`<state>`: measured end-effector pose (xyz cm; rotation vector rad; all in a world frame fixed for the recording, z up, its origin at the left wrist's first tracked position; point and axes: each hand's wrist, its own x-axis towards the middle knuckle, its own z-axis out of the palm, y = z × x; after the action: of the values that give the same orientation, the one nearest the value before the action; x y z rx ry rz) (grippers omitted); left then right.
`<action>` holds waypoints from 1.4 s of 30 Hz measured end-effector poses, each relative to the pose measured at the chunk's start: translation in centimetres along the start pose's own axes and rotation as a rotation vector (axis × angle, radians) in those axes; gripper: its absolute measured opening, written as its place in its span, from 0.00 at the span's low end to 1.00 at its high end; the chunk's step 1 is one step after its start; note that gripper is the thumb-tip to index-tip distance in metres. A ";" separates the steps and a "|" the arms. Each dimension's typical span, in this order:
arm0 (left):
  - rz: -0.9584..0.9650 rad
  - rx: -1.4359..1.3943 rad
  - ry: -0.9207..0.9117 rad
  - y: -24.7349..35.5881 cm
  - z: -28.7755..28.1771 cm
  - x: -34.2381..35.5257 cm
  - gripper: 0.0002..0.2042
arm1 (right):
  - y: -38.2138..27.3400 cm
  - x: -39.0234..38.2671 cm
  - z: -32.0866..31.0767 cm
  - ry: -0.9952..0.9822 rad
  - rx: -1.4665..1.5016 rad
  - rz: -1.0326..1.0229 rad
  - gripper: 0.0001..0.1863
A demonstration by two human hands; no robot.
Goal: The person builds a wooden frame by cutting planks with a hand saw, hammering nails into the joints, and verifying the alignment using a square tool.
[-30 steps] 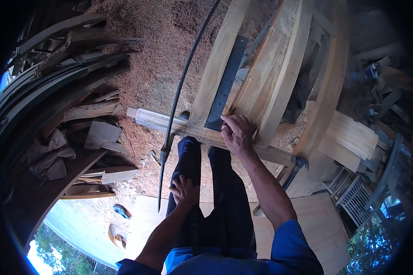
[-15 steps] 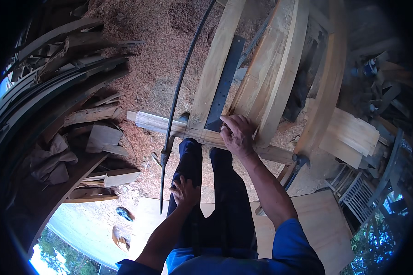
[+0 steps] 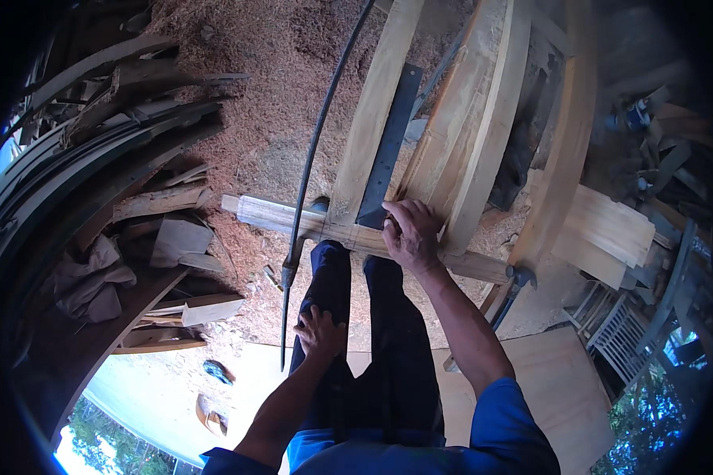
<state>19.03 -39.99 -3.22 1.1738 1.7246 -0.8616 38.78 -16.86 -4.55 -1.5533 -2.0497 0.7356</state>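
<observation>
Head view: dark, straight ruler (image 3: 391,146) at beam's (image 3: 358,237) edge; right hand (image 3: 413,233) curled there, grip unclear; left hand (image 3: 320,332) spread on leg (image 3: 330,277).

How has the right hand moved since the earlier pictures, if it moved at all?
No, not visibly: the right hand stays over the same part of the crosswise wooden beam.

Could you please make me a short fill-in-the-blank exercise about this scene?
1. The left hand rests on the ____ (left or right) leg.
2. The right hand is at the ____ (near or far) end of the dark flat strip.
3. The tool with a metal head beside the right end of the crosswise timber is a ____.

Missing words: left; near; hammer.
</observation>
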 end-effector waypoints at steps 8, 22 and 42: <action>0.529 -0.645 -0.034 0.9 -12.2 -11.5 0.24 | -7.5 -0.4 -6.6 0.262 0.129 0.367 0.14; 0.481 -1.557 -0.163 -3.5 -41.1 -0.1 0.17 | -24.1 8.5 -8.1 -0.149 0.704 -0.056 0.39; 0.844 0.173 0.116 0.9 -31.5 15.9 0.19 | -9.6 -17.4 -7.4 -0.249 0.373 0.873 0.23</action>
<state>8.45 -6.41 -5.45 1.8881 1.0614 -0.4190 41.10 -34.71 6.60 -2.1749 -1.1804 1.5753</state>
